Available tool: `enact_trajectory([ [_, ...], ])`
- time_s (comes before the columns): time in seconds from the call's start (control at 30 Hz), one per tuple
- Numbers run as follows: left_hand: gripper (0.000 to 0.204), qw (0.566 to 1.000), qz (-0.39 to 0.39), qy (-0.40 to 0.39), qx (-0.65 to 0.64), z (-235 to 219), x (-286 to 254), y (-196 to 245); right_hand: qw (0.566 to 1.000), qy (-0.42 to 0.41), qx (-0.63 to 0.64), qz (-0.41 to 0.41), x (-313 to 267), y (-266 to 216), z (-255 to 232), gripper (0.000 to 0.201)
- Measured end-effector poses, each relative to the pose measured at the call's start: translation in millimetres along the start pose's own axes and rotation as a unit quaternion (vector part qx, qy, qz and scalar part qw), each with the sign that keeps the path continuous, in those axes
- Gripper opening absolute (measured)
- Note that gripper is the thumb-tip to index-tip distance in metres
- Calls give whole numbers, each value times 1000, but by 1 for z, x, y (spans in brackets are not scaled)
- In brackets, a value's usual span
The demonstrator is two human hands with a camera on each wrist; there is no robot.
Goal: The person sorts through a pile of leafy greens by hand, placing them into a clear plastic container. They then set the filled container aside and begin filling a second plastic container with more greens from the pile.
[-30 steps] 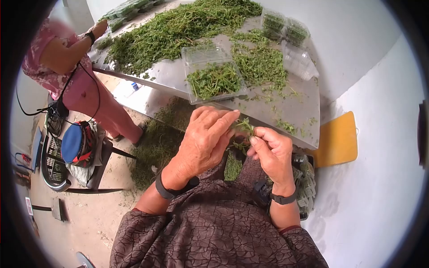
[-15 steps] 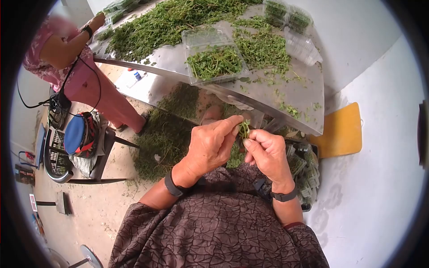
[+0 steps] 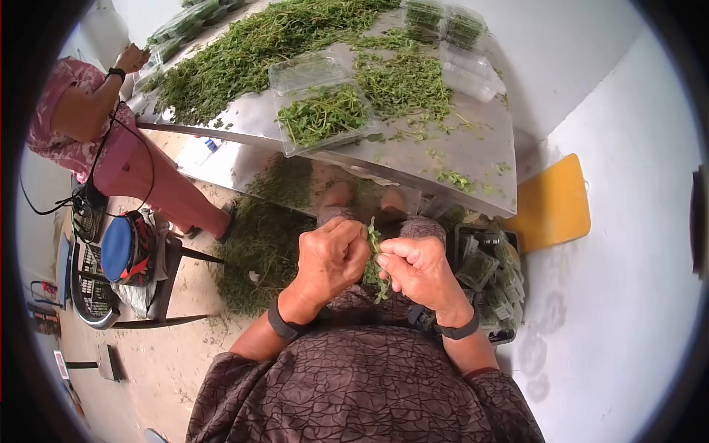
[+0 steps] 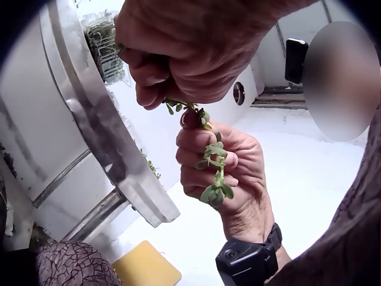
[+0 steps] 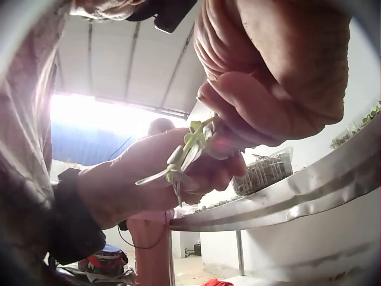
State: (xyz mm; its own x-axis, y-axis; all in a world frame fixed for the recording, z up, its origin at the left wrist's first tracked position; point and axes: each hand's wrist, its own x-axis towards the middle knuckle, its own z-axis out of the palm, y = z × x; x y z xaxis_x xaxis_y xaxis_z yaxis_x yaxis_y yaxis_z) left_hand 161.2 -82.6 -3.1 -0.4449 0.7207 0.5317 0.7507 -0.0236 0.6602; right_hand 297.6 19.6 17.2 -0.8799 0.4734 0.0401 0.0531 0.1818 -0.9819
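Note:
A small leafy green sprig (image 3: 373, 238) stands nearly upright between the two hands, above the lap. My right hand (image 3: 421, 269) pinches it between thumb and fingers, and its leafy lower end (image 4: 215, 189) hangs past the palm in the left wrist view. Curled in on the other side, my left hand (image 3: 330, 258) grips the sprig's upper part, mostly hidden by the fingers. In the right wrist view the leaves (image 5: 189, 146) show in front of the left hand. Ahead on the table, an open clear plastic box (image 3: 306, 72) contains more cut greens (image 3: 321, 118).
A heap of greens (image 3: 273, 44) spreads over the metal table (image 3: 473, 166); filled boxes (image 3: 464, 28) and stacked empty ones (image 3: 469, 74) stand at its right. A crate of packs (image 3: 487, 269) and a yellow board (image 3: 554, 203) are below right. Another person (image 3: 159, 170) stands left, near a chair (image 3: 155, 292).
My left hand's fingers, extended earlier, are now curled in. The sprig has turned more upright between the hands. The hands sit slightly lower in view, and the other person's hand has shifted.

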Motion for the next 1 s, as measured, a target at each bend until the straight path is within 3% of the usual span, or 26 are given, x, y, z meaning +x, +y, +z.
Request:
enact_trajectory([
  [0.33, 15, 998, 47, -30, -37, -7, 3, 1, 992, -2, 97, 83, -4, -5, -18, 14],
  [0.43, 23, 985, 131, -110, 29, -9, -2, -6, 992, -20, 85, 89, -6, -5, -20, 14],
  [0.63, 22, 982, 141, -82, 94, -4, -11, -6, 991, -57, 83, 90, -9, -2, -17, 14],
  [0.77, 21, 991, 106, -26, 75, -6, -7, 3, 995, -40, 82, 49, -9, -10, -17, 13],
  [0.87, 19, 984, 156, -74, -34, -17, 3, 1, 992, -31, 109, 60, -10, -12, -22, 13],
  [0.93, 18, 983, 161, -83, -41, -18, 0, 0, 982, 16, 162, 92, -10, -14, -22, 13],
  [1.0, 19, 978, 165, -118, -41, -18, -5, -3, 981, 9, 167, 99, -9, -11, -24, 13],
])
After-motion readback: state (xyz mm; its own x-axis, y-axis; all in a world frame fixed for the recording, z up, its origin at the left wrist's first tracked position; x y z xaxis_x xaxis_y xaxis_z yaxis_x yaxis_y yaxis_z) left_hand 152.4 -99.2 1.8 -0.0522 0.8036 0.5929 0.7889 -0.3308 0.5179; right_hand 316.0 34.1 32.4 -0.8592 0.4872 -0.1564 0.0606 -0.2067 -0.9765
